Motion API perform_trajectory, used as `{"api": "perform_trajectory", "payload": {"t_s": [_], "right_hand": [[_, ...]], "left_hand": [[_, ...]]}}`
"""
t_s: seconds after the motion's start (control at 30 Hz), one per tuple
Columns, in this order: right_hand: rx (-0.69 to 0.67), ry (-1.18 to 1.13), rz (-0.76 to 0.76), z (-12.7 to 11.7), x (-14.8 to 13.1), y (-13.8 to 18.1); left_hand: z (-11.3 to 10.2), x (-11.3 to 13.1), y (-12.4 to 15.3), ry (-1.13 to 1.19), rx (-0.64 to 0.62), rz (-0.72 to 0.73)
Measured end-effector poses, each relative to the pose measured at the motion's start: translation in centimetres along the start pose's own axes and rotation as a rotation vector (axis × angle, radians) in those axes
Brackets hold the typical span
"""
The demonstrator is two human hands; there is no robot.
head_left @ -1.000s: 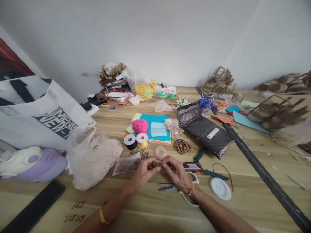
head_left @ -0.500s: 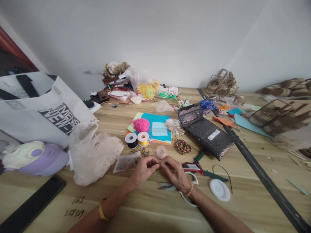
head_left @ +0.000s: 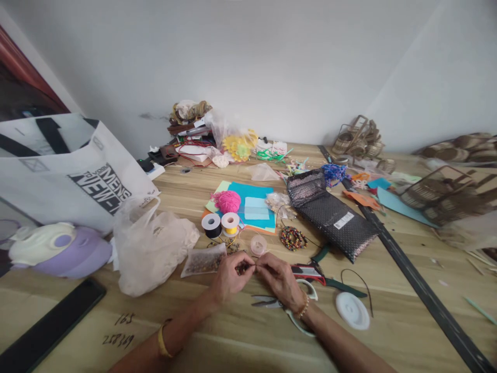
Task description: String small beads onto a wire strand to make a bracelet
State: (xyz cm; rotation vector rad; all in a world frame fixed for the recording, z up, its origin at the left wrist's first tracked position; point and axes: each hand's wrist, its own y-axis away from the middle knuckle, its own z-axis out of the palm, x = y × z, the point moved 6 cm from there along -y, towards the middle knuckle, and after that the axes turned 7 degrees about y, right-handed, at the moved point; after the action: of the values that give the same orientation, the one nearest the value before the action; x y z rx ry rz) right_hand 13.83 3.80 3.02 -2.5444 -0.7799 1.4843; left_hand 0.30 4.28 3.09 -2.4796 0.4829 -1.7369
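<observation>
My left hand (head_left: 232, 274) and my right hand (head_left: 277, 277) meet fingertip to fingertip over the table, each in a pinch. A small dark bit shows between them, too fine to name. Just left of my left hand lies a clear bag of small beads (head_left: 202, 260). Behind the fingers sits a small clear pink spool (head_left: 258, 245). A ring of multicoloured beads (head_left: 293, 239) rests beyond my right hand. White-handled scissors (head_left: 267, 301) lie partly under my right wrist, beside a red and grey box cutter (head_left: 308, 272).
Black thread (head_left: 212, 226) and yellow thread (head_left: 230, 224) spools stand before pink yarn (head_left: 227, 201). A black bubble mailer (head_left: 334, 217), green-handled tool (head_left: 345, 287) and white spool (head_left: 352, 311) lie right. Left are a plastic bag (head_left: 151, 254), phone (head_left: 54, 324) and white tote (head_left: 73, 171).
Both hands stay together in a pinch, with only a slight shift of the fingers. The whole view has moved a little, so the table's things appear slightly further right.
</observation>
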Motion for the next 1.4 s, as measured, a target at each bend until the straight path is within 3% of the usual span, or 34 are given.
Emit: {"api": "perform_trajectory", "payload": {"t_s": [0.4, 0.67, 0.83, 1.07, 1.2, 1.4], "right_hand": [[0.048, -0.007, 0.028, -0.3, 0.0, 0.0], [0.088, -0.283, 0.2, -0.6, 1.6, -0.1], [0.153, -0.453, 0.27, -1.1, 2.4, -0.3], [0.108, -0.544, 0.343, -0.8, 2.9, -0.2], [0.046, -0.509, 0.265, -0.5, 2.1, -0.3], [0.012, -0.331, 0.099, -0.8, 0.2, -0.5]], "left_hand": [[-0.1, 0.8, -0.3, -0.038, -0.053, 0.09], [-0.3, -0.1, -0.5, 0.061, -0.112, -0.181], [-0.4, -0.3, -0.7, 0.116, -0.144, -0.241], [0.6, -1.9, -0.6, 0.491, -0.25, -0.34], [1.0, -1.8, -0.3, 0.577, -0.252, -0.413], [0.5, 0.0, -0.4, 0.451, -0.246, -0.293]]}}
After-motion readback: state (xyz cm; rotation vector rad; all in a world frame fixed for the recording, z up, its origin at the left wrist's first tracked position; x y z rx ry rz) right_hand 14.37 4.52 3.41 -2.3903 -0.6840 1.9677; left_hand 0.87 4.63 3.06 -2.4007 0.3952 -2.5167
